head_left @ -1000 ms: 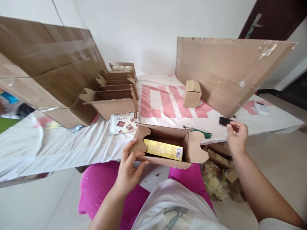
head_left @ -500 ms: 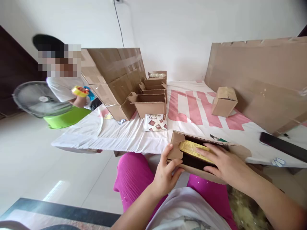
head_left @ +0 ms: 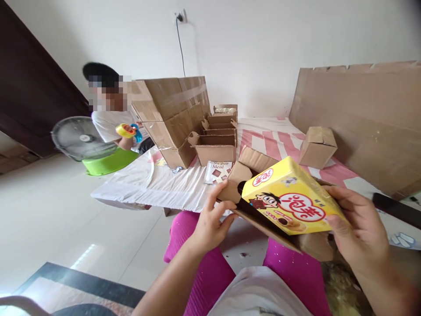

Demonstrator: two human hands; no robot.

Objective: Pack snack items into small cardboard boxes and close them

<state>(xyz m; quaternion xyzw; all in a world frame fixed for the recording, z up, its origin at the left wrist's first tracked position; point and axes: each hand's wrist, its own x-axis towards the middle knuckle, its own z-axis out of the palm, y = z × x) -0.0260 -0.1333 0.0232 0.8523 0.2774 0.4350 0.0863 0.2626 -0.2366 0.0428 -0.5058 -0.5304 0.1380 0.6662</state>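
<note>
My right hand grips one end of a yellow snack box printed with a cartoon face and red lettering. The snack box is tilted, partly above and partly inside an open cardboard box. At the left end of that carton, my left hand holds the flap and wall, thumb and fingers around the edge. The carton's inside is mostly hidden by the snack box. Just beyond the carton lies a flat "Super Meal" packet.
Open cartons stand in a row beside stacked taped boxes. A small closed box and a black phone-like object sit on the right. A co-worker holds yellow tape near a fan.
The yellow snack box was down inside the carton; now my right hand has hold of it and it is raised and tilted. The view has shifted slightly left.
</note>
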